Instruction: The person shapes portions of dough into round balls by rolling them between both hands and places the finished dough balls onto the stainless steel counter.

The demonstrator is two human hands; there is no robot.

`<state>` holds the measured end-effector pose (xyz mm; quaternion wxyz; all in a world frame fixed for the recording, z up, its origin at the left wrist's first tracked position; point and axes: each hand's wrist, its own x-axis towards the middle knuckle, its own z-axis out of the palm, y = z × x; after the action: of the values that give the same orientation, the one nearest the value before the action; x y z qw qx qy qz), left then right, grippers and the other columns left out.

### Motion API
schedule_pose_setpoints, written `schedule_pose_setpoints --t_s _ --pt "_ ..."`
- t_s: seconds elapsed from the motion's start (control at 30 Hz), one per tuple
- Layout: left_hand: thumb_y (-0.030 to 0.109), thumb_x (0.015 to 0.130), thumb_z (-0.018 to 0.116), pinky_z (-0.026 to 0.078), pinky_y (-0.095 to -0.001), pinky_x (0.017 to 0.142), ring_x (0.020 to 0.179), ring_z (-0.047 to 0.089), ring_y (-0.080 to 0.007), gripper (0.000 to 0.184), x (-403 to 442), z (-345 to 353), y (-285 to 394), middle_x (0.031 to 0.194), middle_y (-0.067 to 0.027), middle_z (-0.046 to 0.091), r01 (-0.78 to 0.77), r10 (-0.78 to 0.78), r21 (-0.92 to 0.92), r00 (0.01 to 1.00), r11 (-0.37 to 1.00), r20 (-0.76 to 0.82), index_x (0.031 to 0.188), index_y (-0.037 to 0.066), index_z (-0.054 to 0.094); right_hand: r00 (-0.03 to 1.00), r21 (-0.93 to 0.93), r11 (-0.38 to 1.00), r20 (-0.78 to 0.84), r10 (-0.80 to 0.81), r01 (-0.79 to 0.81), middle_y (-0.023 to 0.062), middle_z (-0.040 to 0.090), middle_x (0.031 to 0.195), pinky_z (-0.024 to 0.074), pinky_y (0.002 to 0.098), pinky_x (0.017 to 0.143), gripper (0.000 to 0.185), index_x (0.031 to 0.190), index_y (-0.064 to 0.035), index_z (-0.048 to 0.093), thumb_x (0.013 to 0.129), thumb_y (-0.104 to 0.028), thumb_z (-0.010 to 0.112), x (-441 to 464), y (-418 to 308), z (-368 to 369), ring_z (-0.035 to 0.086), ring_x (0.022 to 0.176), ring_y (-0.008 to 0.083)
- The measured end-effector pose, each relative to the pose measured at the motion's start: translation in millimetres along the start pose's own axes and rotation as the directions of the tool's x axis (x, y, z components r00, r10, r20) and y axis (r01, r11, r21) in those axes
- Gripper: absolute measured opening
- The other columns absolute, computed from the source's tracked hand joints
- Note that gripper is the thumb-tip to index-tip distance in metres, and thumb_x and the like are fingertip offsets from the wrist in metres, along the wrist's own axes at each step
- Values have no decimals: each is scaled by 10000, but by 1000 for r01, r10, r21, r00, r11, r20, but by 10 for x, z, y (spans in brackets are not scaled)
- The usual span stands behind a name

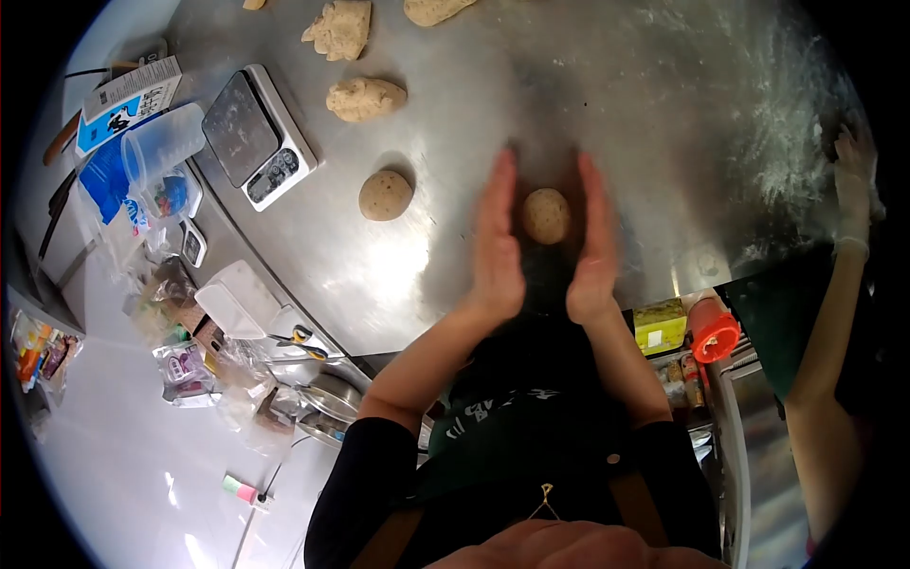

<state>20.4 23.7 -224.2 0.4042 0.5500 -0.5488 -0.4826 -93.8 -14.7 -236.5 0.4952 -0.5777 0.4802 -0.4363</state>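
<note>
From where I watch, the speckled dough ball [547, 216] sits on the steel worktop [455, 95], between the left hand [498, 251] and the right hand [595, 256]. Both hands are flat and upright on their edges, palms facing, fingers stretched forward, gripping nothing; blur at their inner edges means I can't tell whether either palm touches the dough. I judge this to be the rounding step, so I'd have the palms cup the ball low, little-finger edges on the steel, and turn it with light, equal pressure, tucking the skin under so the top tightens without tearing. Pressing harder from one side would likely push it lopsided. The bare steel under it should give useful drag, so I'd leave the floury patch [787, 123] at far right alone unless the dough starts sticking. Just left of the hands, a second dough ball [386, 195] makes a handy match for size and smoothness. Beyond it lie a lumpy oblong dough piece [365, 100] and a ragged dough chunk [338, 30], both visibly rougher, with the digital scale [260, 137] to their left. A co-worker's hand [856, 161] is over at the right edge, well apart from this work.
</note>
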Motion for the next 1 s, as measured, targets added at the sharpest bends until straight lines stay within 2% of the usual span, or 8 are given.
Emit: schedule_pose_setpoints --t_s 0.07,0.2,0.4,0.43,0.63,0.77,0.87,1.0 --pt "520 1028 191 113 -437 1198 1487 135 -340 759 68 10 13 1606 -219 131 -7 5 28 999 1000 50 1520 -58 166 998 36 999 55 24 -26 244 282 1554 198 436 1171 871 1492 91 237 977 -612 252 56 -84 77 270 1441 397" --pt "453 958 399 195 -432 1169 1442 229 -339 744 -70 -111 46 1567 -205 219 16 -15 19 1000 1000 -17 1507 -22 233 995 72 994 61 74 -78 230 307 1541 211 437 1165 820 1479 86 267 989 -571 262 220 -50 -126 293 1426 382" --pt "352 855 712 318 -423 1127 1375 370 -338 803 281 -493 252 1509 -183 351 -29 -6 327 994 945 105 1487 33 333 986 -173 976 -125 109 -130 224 412 1477 268 434 1137 664 1448 69 349 1009 -428 311 -192 -68 -570 388 1363 374" --pt "215 667 845 415 -420 1051 1269 461 -360 887 340 -396 312 1412 -171 451 -34 20 334 999 942 46 1436 76 425 988 -246 965 -140 61 -94 223 429 1466 277 433 1133 639 1443 66 363 1012 -404 319 -254 -23 -617 404 1353 372" --pt "142 717 769 476 -423 955 1156 513 -342 608 425 -284 351 1268 -146 523 -317 71 668 927 673 368 1276 76 536 979 -522 849 -118 -166 81 210 512 1393 367 445 1077 467 1382 29 463 992 -226 428 -434 200 -751 492 1261 396" --pt "65 808 637 515 -391 875 1104 544 -328 357 321 -208 250 1234 -138 533 -321 124 744 943 586 309 1158 73 566 976 -522 849 -129 -177 85 202 534 1370 375 452 1077 441 1350 23 504 965 -191 480 -401 178 -705 503 1254 392" --pt "66 786 664 518 -391 876 1103 544 -333 385 267 -275 281 1223 -141 535 -275 92 728 955 628 281 1159 82 567 974 -557 825 -118 -192 95 193 548 1365 376 447 1079 418 1327 26 529 975 -191 465 -383 158 -696 505 1262 381" --pt "52 734 718 515 -407 885 1095 544 -352 472 366 -654 498 1208 -143 533 -87 28 704 995 705 95 1178 96 566 973 -597 797 -119 -199 90 185 570 1340 389 447 1073 390 1291 24 564 981 -192 472 -393 191 -680 512 1258 376"
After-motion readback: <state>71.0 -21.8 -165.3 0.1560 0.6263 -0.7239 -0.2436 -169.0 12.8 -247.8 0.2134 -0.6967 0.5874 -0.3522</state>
